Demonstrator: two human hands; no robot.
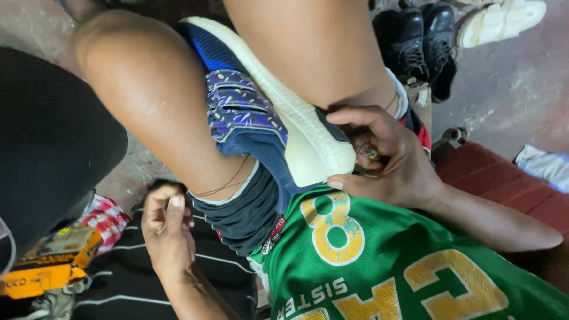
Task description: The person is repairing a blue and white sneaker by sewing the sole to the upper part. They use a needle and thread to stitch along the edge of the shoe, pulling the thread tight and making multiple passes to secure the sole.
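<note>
Head view: blue sneaker [257, 110] wedged between knees, right hand [387, 159] pinching its sole, left hand [167, 232] fisted on thread [225, 185].

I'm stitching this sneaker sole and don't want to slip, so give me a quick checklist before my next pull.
1. Shoe clamped: the blue sneaker sits wedged between the knees, white sole up. Ok.
2. Right hand on the heel end: fingers curl around the sole's end. Ok.
3. Thread in hand: the left hand is closed, and a thin thread runs from it toward the shoe. Ok.
4. Thread tension: it curves a little, so probably not taut. Not ok.
5. Needle position: hidden under the right hand's fingers. Cannot tell.
</note>
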